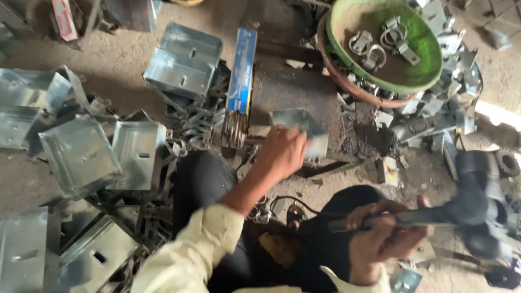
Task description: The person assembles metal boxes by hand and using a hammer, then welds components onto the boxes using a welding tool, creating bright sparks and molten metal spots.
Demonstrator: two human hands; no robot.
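Bracket: bent sheet-metal bracket (301,129), grey and shiny, lies on the dark work spot in front of the person's knees, pinned there under the left hand.
Left hand: left hand (282,153) is closed over the near edge of the bracket, fingers curled on top; the grip looks meant to keep the piece from sliding or jumping, judging by the raised tool on the other side.
Right hand: right hand (386,239) is wrapped tight round the handle of a hammer (472,209); the head is blurred and sits off to the right, well apart from the bracket, so it reads as mid-swing.
Work spot: a dark, sooty patch of ground (293,89) under the bracket, likely chosen as the firm place for striking.
Rod packet: a long blue packet (242,70) with thin rods sticking out of its near end lies just left of the bracket, within easy reach of the left hand.
Finished or waiting plates: folded metal plates (81,154) with slots are spread and stacked to the left, near the left arm.
Basin: a green basin (429,40) beyond the bracket holds a few small metal clamps, keeping the little parts together; more small brackets are heaped around its right side.
Legs: dark trousers (209,176) frame the work spot, the person seated low over it.
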